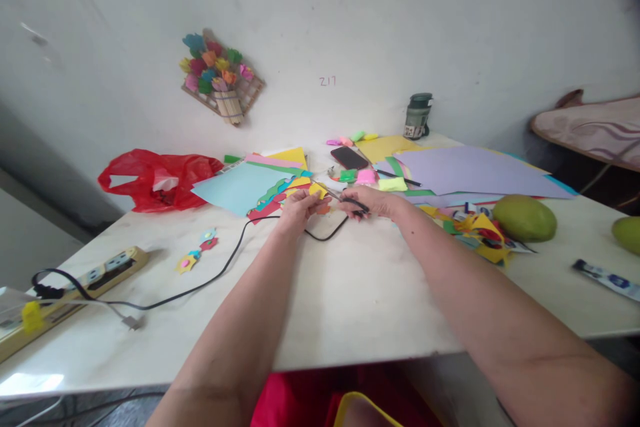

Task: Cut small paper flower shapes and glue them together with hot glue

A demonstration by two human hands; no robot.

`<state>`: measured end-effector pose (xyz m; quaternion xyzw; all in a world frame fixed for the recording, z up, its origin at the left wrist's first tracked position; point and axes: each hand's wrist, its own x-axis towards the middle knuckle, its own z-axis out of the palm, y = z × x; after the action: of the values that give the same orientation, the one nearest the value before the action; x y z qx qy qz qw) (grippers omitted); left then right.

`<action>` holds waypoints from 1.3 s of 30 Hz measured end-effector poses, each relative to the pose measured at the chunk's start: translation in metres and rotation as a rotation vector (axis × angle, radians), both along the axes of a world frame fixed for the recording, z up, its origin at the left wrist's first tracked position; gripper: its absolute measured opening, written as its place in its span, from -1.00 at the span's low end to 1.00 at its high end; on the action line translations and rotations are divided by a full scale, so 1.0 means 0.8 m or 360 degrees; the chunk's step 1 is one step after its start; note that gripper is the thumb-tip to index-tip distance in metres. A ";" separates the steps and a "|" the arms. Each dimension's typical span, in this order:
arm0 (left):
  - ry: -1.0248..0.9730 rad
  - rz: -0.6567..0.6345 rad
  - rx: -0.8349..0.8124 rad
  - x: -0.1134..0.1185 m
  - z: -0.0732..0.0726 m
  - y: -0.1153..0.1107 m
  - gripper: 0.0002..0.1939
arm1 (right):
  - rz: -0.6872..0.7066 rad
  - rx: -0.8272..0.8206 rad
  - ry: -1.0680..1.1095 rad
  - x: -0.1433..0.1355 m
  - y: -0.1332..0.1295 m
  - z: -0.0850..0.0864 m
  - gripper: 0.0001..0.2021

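Near the middle of the white table, my left hand (300,209) pinches a small piece of yellow paper (317,190). My right hand (367,203) is closed around the black handles of a pair of scissors (356,204), whose blades point left toward the yellow piece. Whether the blades touch the paper is too small to tell. Cut strips of coloured paper (275,197) lie just behind and left of my left hand. Small packs of green, pink and yellow material (367,177) lie behind my right hand.
A black cable (195,290) runs from a power strip (117,267) toward my hands. Small paper flowers (187,261) lie at left, near a red bag (165,177). Behind are a phone (349,158) and purple sheets (465,170); at right, paper scraps (485,237) and a green fruit (525,218).
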<state>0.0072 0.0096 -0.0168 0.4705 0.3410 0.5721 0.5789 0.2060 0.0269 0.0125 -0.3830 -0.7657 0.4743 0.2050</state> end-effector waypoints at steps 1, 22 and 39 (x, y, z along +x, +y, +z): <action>-0.0006 0.0000 0.0002 0.000 0.000 0.000 -0.80 | -0.0001 0.0006 -0.0007 0.000 0.000 0.000 -0.75; -0.0071 0.0005 -0.0002 0.001 0.001 0.001 -0.84 | -0.0054 -0.0071 0.0004 -0.005 -0.006 0.006 -0.75; -0.0084 -0.0005 -0.0011 0.000 0.002 0.001 -0.89 | -0.0026 -0.0072 0.0031 -0.005 -0.005 0.005 -0.80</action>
<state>0.0076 0.0101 -0.0154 0.4538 0.3268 0.5822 0.5902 0.2018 0.0228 0.0163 -0.3890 -0.7496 0.4936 0.2076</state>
